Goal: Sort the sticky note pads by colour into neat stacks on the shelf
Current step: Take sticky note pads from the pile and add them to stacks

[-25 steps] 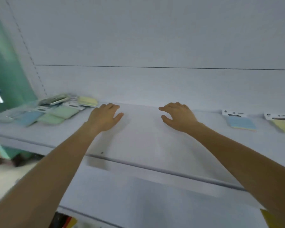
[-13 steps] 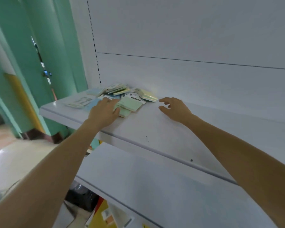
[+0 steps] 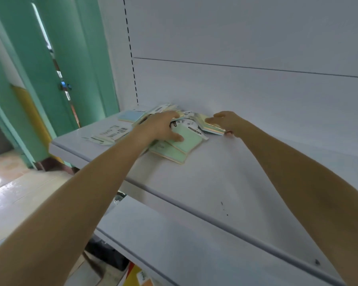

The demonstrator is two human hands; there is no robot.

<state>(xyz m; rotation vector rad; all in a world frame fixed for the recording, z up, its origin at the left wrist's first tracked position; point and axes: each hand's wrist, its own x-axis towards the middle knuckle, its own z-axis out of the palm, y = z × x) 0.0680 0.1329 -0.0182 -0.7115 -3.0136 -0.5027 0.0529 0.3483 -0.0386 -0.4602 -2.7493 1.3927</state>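
Item: loose pile of sticky note pads (image 3: 186, 120), unsorted and overlapping, at the left end of the shelf (image 3: 215, 172). Two green pads (image 3: 186, 142) lay at the pile's near edge, one over the other. One blue pad (image 3: 130, 116) sat at the back left. The left hand (image 3: 161, 126) lay flat on the pile, fingers straight, thumb on the upper green pad, hiding the pads under the palm. The right hand (image 3: 229, 122) pinched a yellow pad (image 3: 210, 126), thumb on top, fingers mostly hidden beneath. Label print was too blurred to read.
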